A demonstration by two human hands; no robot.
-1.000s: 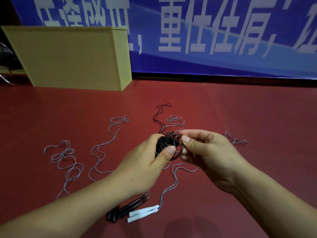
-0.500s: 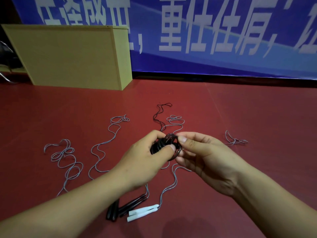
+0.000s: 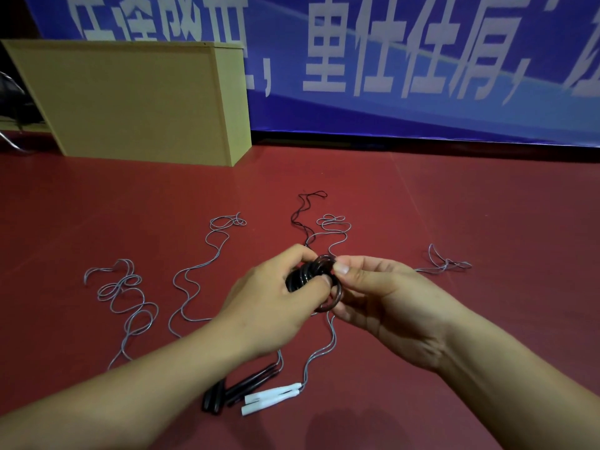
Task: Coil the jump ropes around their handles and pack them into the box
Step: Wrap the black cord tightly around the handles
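Observation:
My left hand [image 3: 276,306] grips a black jump rope bundle [image 3: 305,276], its dark cord coiled around the handles. My right hand [image 3: 380,297] pinches the outermost loop of that cord at the bundle's right end. The free black cord [image 3: 303,219] trails away from the bundle across the red floor. Below my hands lie two white handles [image 3: 271,397] and several black handles [image 3: 233,389] side by side. Grey ropes [image 3: 194,277] snake over the floor to the left and behind. The tan box [image 3: 136,102] stands at the back left.
A blue banner [image 3: 422,76] with white characters runs along the back wall. More grey rope [image 3: 444,263] lies to the right of my hands, and a tangled grey rope [image 3: 126,297] lies at the far left. Dark objects sit beside the box at the left edge.
My right hand has wound another loop of black cord onto the bundle and now pinches it at the top. The bundle has stayed in my left hand.

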